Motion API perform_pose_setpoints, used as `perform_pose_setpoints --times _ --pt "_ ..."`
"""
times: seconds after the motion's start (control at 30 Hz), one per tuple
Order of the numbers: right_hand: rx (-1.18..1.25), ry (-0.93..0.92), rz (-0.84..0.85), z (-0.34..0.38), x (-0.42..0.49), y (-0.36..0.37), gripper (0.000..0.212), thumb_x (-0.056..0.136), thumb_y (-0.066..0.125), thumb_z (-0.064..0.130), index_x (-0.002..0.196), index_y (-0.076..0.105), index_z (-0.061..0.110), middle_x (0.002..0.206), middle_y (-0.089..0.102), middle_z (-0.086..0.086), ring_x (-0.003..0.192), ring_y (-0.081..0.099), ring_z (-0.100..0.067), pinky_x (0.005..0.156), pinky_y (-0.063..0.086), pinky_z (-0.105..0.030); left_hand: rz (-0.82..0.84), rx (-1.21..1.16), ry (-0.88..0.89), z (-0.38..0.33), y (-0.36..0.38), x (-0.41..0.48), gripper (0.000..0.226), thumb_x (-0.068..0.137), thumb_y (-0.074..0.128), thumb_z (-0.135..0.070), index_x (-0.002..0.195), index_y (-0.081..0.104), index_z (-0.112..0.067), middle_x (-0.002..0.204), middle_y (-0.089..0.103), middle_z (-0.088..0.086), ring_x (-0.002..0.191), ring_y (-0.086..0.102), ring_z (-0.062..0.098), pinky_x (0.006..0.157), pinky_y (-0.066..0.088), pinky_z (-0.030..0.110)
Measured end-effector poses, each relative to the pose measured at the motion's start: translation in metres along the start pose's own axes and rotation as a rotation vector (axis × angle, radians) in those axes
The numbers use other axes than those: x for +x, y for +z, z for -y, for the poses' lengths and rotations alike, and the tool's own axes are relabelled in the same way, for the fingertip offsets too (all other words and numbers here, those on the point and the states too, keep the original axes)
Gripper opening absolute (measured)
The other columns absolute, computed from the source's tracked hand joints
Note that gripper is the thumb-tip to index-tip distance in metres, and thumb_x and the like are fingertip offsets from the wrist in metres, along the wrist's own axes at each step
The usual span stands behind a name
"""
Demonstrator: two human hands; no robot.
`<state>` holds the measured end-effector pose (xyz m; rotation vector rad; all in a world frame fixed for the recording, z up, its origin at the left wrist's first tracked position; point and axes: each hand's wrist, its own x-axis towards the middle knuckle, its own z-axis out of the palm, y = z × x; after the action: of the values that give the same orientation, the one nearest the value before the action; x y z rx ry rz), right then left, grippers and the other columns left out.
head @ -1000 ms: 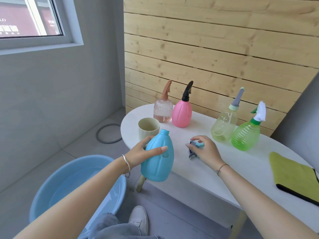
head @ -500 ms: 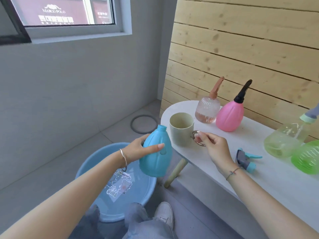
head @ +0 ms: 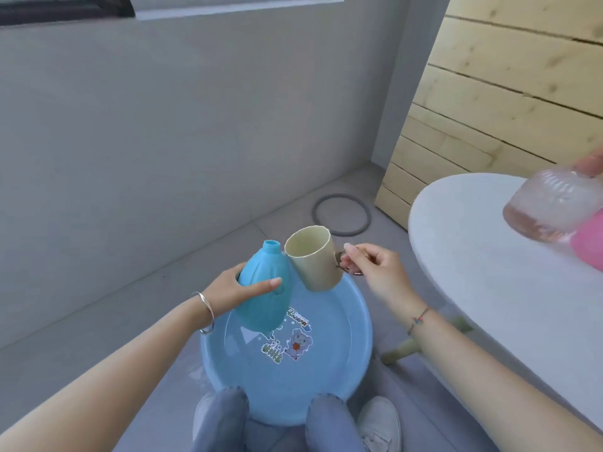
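My left hand (head: 233,290) grips the body of a blue plastic bottle (head: 266,290) with no cap, neck up and tilted a little. My right hand (head: 375,272) holds a beige cup (head: 313,262) by its handle, right beside the bottle's neck and tilted toward it. Both hang above a light blue basin (head: 342,380) on the floor, which holds water and has a cartoon sticker on its bottom.
A white rounded table (head: 489,288) stands to the right, with a clear pinkish spray bottle (head: 551,210) and a pink bottle (head: 592,243) at the frame edge. A grey ring (head: 341,215) lies on the floor by the wooden wall. My knees and shoes are below the basin.
My right hand lifted the cup off the table and carried it left over the basin. The blue bottle moved over the basin too, and my view turned down and left.
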<state>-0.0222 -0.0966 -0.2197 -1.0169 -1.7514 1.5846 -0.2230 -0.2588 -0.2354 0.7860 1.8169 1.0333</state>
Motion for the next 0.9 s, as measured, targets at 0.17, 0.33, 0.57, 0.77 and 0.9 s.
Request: perform_pose_setpoints --times 0.17,0.33,0.57,0.77,0.9 --pt "-0.209 0.151 0.071 -0.070 0.029 0.030 0.029 0.093 0.058 0.022 0.066 0.061 0.010 0.043 0.047 0.015 0.045 0.042 0.000 0.054 0.034 -0.013 -0.009 -0.028 -0.058 0.045 -0.011 0.028 0.072 0.047 0.076 -0.066 0.109 0.063 -0.031 0.099 0.074 -0.011 0.089 0.071 0.007 0.078 0.055 0.026" --pt "-0.388 0.165 0.047 -0.128 0.045 0.046 0.042 0.091 0.059 0.032 0.069 0.051 -0.003 0.057 0.044 0.003 0.055 0.034 -0.012 0.053 0.028 -0.025 -0.088 -0.082 -0.079 0.087 -0.009 0.054 0.078 0.043 0.076 -0.067 0.111 0.059 -0.034 0.104 0.071 -0.011 0.092 0.069 0.005 0.080 0.055 0.024" --pt "-0.665 0.098 0.041 -0.183 0.058 0.052 0.047 0.089 0.062 0.035 0.057 0.041 0.006 0.055 0.033 -0.001 0.056 0.029 -0.017 0.053 0.022 -0.031 -0.174 -0.141 -0.072 0.139 0.008 0.076 0.075 0.042 0.078 -0.061 0.106 0.054 -0.030 0.098 0.069 -0.008 0.077 0.067 -0.002 0.061 0.051 0.014" --pt "-0.763 0.060 0.086 -0.205 0.062 0.055 0.045 0.087 0.064 0.031 0.056 0.035 0.016 0.052 0.029 0.002 0.054 0.026 -0.016 0.051 0.019 -0.030 -0.204 -0.128 -0.063 0.169 0.018 0.091 0.084 0.041 0.078 -0.063 0.113 0.053 -0.029 0.100 0.069 -0.009 0.081 0.068 0.000 0.062 0.050 0.015" --pt "-0.783 0.056 0.116 -0.217 0.064 0.058 0.046 0.088 0.062 0.032 0.056 0.035 0.016 0.053 0.027 0.000 0.054 0.024 -0.017 0.051 0.017 -0.030 -0.225 -0.127 -0.063 0.179 0.020 0.095 0.082 0.040 0.077 -0.063 0.112 0.055 -0.034 0.099 0.068 -0.014 0.081 0.066 -0.004 0.063 0.050 0.012"
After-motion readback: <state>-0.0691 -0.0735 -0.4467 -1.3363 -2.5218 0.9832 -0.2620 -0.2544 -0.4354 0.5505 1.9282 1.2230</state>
